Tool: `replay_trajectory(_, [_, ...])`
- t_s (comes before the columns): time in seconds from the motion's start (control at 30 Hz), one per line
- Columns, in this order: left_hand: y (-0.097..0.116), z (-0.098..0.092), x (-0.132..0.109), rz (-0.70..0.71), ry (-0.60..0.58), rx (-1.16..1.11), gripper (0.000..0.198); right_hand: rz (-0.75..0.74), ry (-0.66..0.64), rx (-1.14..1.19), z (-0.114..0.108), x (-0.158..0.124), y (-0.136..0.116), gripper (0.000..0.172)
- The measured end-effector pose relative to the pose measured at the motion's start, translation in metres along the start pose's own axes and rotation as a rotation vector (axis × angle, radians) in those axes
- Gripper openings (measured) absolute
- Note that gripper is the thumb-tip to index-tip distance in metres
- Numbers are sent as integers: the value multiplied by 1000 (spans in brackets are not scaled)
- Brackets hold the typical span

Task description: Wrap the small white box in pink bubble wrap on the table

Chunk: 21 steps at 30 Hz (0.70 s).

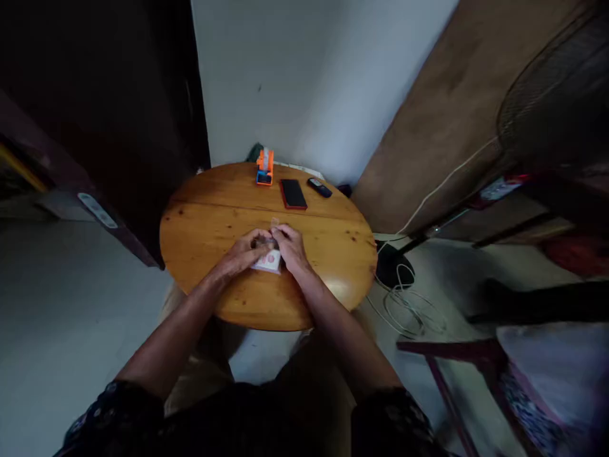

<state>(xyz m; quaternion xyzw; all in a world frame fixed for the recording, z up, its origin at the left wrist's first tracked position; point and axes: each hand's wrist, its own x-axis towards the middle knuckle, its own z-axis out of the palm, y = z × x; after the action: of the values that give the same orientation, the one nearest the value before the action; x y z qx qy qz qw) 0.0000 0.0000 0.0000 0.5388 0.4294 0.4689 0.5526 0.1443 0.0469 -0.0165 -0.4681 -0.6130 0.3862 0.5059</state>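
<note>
My left hand (246, 251) and my right hand (290, 247) meet at the middle of a round wooden table (209, 222). Both hands have curled fingers resting on a small white packet with red print (270, 261), which lies flat on the wood between them. The fingertips of both hands pinch at something small and dark at the packet's far edge; I cannot make it out. A bit of clear wrapping shows just beyond the fingers.
Further back on the table stand an orange and blue tape dispenser (264, 167), a dark phone (293, 193) and a small black remote (319, 187). A dark cabinet (118, 114) stands left. Coiled white cable (404, 304) lies on the floor at right, near a fan (561, 95).
</note>
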Motion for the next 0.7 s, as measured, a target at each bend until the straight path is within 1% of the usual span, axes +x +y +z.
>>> replay_trajectory(0.1, [-1, 0, 3, -21, 43, 1, 38, 11, -5, -6, 0, 1, 0, 30])
replay_trajectory(0.23, [-4, 3, 6, -12, 111, 53, 27, 29, 15, 11, 1, 0, -1, 28])
replay_trajectory(0.37, [-6, 6, 7, 100, 185, 218, 18, 72, 39, 87, 3, -2, -3, 26])
replay_trajectory(0.43, [-6, 7, 6, 151, 204, 290, 16, 102, 41, 138, 3, -2, -4, 25])
replay_trajectory(0.57, [-5, 10, 4, 189, 221, 365, 15, 109, 39, 182, 3, -4, -7, 24])
replay_trajectory(0.7, [-6, 12, 3, 226, 267, 426, 13, 79, 44, 145, 1, -6, -11, 22])
